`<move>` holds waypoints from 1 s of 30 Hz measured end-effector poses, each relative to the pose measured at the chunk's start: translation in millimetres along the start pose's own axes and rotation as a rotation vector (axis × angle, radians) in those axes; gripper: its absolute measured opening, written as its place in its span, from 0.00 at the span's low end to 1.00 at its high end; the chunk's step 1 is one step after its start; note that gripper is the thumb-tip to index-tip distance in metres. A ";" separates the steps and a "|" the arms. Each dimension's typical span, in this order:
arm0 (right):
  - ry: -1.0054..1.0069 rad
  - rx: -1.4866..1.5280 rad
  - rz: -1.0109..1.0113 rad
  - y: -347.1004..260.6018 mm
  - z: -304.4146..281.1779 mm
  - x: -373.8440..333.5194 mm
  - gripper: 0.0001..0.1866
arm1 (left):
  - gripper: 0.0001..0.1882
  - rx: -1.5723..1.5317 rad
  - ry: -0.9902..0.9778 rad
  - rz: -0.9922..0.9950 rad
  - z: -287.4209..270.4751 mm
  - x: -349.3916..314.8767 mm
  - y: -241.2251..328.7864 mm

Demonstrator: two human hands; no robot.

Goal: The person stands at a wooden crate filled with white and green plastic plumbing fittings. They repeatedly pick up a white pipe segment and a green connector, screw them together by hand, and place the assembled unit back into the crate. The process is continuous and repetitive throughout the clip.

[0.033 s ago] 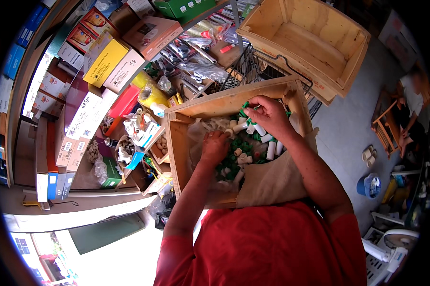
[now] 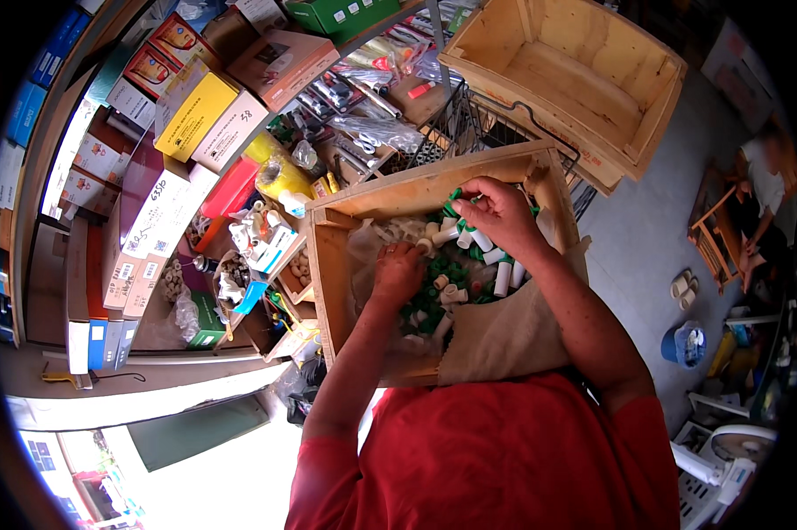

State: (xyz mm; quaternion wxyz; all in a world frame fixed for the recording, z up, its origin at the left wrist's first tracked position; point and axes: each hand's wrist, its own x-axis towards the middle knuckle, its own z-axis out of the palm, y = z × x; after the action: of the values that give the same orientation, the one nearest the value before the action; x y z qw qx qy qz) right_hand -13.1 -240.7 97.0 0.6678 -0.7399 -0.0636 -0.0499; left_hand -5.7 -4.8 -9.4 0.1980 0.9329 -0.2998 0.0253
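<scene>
A wooden crate (image 2: pixel 321 291) in front of me holds many white and green plastic pipe fittings (image 2: pixel 451 274), with clear plastic bagging (image 2: pixel 363 252) along its left side. My right hand (image 2: pixel 495 210) is above the crate's far part, thumb and fingers pinched on a small green plastic plug (image 2: pixel 454 201). Its exact shape is partly hidden by the fingers. Palm down, my left hand (image 2: pixel 398 272) rests at the left edge of the pile, against the bagging. Its fingers look loosely spread and bent down, their tips partly hidden. Brown cloth (image 2: pixel 509 340) covers the crate's near right corner.
Beyond the crate stands a larger wooden crate (image 2: pixel 584 75) beside a black wire basket (image 2: pixel 478 119). Shelves with cardboard boxes (image 2: pixel 151 212) and small parts rise at left. On the right are a seated person (image 2: pixel 765 190), slippers (image 2: pixel 683 289), a blue bucket (image 2: pixel 683 344) and a fan (image 2: pixel 741 442).
</scene>
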 end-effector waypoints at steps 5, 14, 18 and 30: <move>0.004 0.018 -0.001 1.6 -1.4 0.5 0.09 | 0.16 -0.043 0.029 -0.024 -1.1 1.6 0.5; 0.052 0.031 -0.010 5.7 -0.4 1.2 0.11 | 0.17 -0.726 0.227 -0.030 -19.2 18.7 9.7; 0.058 0.032 -0.012 1.6 1.7 0.5 0.11 | 0.17 -0.848 0.233 -0.144 -31.5 16.1 -2.6; 0.035 0.043 -0.011 0.8 1.5 -0.2 0.10 | 0.11 -0.615 -0.100 -0.240 -45.1 -5.3 -35.4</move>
State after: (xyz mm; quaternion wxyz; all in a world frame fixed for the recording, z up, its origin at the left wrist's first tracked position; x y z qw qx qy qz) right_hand -13.2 -239.3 96.0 0.6844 -0.7240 -0.0569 -0.0650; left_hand 13.3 41.7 18.7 0.4570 0.8581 -0.1908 -0.1356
